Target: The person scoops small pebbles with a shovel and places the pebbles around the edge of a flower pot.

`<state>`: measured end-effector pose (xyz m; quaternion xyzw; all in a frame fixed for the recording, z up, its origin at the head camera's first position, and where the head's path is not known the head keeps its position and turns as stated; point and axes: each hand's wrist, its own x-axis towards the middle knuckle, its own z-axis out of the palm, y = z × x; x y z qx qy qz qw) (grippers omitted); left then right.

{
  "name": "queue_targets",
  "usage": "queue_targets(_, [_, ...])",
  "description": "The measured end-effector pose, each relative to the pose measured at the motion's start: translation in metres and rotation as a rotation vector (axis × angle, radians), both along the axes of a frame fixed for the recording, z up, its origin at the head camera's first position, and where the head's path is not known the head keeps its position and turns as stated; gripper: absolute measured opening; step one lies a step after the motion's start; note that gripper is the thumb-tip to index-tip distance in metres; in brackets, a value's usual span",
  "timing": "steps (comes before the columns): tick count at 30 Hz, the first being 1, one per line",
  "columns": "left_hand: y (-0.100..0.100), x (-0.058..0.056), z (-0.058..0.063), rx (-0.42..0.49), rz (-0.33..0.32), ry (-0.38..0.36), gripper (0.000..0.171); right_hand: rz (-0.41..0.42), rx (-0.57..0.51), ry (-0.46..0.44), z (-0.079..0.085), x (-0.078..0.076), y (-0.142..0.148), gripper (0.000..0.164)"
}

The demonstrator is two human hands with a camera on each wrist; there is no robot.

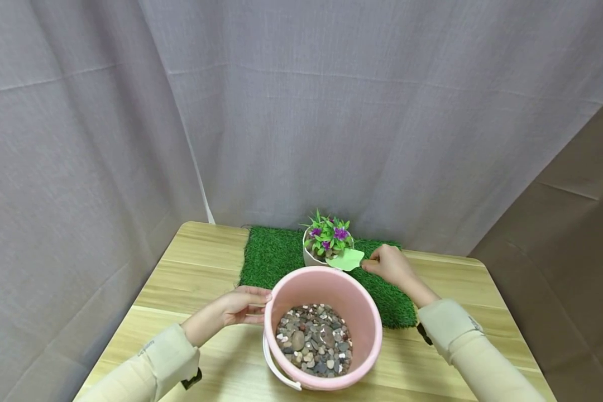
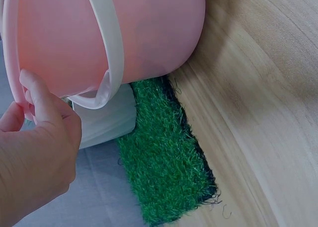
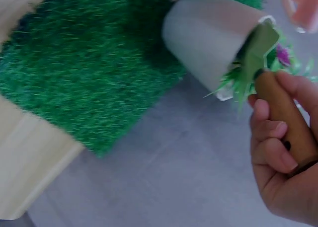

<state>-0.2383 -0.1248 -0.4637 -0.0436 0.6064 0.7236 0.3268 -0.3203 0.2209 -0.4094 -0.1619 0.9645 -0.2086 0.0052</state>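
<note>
A pink bucket (image 1: 354, 312) with a white handle (image 2: 110, 33) stands at the near side of the table, a layer of mixed pebbles (image 1: 314, 343) in its bottom. My left hand (image 1: 243, 306) pinches the left part of its rim between thumb and fingers. In my right hand (image 1: 392, 265) is a small trowel with a light green blade (image 1: 347, 259) and a wooden handle (image 3: 283, 113), the fingers wrapped round that handle. The blade reaches over the near rim of a white flowerpot (image 3: 203, 38), which holds a leafy plant with purple flowers (image 1: 329, 231) and some stones.
Under the flowerpot lies a green artificial grass mat (image 1: 273, 251), partly hidden by the bucket. The wood-grained table (image 1: 196, 257) ends at grey cloth (image 1: 331, 139) hanging behind and at the left. A brownish cloth (image 1: 558, 234) hangs at the right.
</note>
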Motion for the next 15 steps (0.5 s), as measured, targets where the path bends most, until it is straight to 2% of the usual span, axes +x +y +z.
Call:
queue_targets(6, [0.0, 0.001, 0.0, 0.003, 0.0, -0.001, 0.043, -0.037, 0.077, 0.015, 0.013, -0.001, -0.013, 0.049])
queue_targets(15, [0.0, -0.001, -0.001, -0.002, 0.012, -0.012, 0.044, -0.084, 0.157, 0.052, 0.029, 0.003, -0.012, 0.05])
